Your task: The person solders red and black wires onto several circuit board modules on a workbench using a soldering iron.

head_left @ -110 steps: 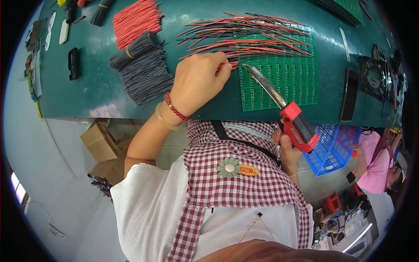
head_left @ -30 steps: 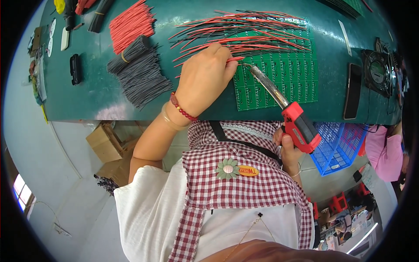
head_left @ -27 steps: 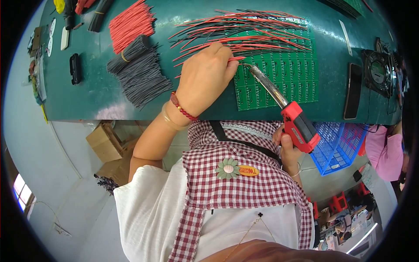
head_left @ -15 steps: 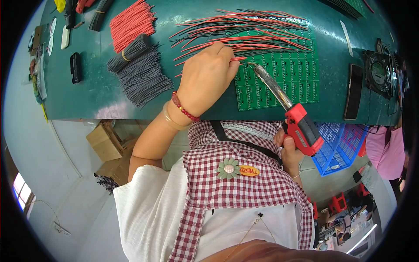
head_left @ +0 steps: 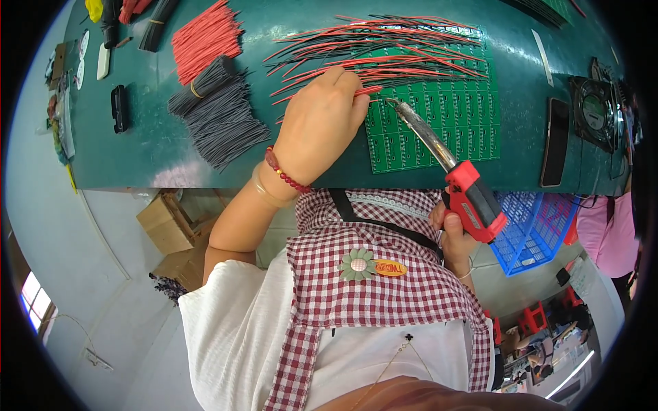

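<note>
My left hand (head_left: 321, 116) reaches over the bench, its fingers pinched on a red wire (head_left: 370, 90) whose end sticks out past the fingertips. Beneath that end lies a green sheet of circuit boards (head_left: 439, 127). Loose red and black wires (head_left: 384, 42) spread across the sheet's far part and run under my left hand. Low at the bench's front edge, my right hand (head_left: 452, 238) grips the red and black handle of a soldering gun (head_left: 473, 205). Its metal tip points up and left over the boards, a little to the right of the red wire's end.
Left of my hand lie a heap of red wires (head_left: 205, 41) and banded dark wires (head_left: 223, 113). A black phone (head_left: 555, 144) and a round-framed fan (head_left: 595, 115) sit at the right. A blue basket (head_left: 531, 236) stands below the bench edge, beside a person in pink (head_left: 603, 229).
My left hand has shifted slightly left with the red wire. The soldering gun's tip has also moved a touch left. The wire heaps look the same.
</note>
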{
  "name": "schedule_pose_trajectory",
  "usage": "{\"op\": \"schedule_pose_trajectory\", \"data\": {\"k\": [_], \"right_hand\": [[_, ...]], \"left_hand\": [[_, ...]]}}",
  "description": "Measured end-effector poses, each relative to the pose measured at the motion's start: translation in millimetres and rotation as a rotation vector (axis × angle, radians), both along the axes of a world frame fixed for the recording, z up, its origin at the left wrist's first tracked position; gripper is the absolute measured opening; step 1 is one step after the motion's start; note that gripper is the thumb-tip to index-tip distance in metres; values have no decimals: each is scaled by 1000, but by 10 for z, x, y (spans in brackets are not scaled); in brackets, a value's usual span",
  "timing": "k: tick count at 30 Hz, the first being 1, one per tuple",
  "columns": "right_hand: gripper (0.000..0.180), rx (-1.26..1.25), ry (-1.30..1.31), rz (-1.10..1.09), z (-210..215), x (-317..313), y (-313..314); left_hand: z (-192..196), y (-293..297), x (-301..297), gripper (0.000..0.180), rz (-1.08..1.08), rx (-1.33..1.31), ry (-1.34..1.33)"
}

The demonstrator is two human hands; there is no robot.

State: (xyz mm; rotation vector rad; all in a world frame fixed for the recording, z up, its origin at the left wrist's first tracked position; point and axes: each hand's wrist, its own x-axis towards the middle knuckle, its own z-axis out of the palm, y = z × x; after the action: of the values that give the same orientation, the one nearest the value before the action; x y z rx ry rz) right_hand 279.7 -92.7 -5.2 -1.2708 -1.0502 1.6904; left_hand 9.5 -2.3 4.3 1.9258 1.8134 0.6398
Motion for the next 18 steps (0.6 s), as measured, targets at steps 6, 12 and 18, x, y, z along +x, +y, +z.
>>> {"op": "schedule_pose_trajectory", "data": {"k": [6, 12, 18], "right_hand": [[14, -53, -1, 6, 11, -21, -6], [14, -12, -13, -3, 2, -44, -25], [58, 6, 1, 11, -5, -25, -30]], "left_hand": [[-12, -5, 13, 15, 42, -21, -9], [-5, -14, 6, 16, 36, -16, 14], [3, -17, 4, 17, 35, -14, 19]]}}
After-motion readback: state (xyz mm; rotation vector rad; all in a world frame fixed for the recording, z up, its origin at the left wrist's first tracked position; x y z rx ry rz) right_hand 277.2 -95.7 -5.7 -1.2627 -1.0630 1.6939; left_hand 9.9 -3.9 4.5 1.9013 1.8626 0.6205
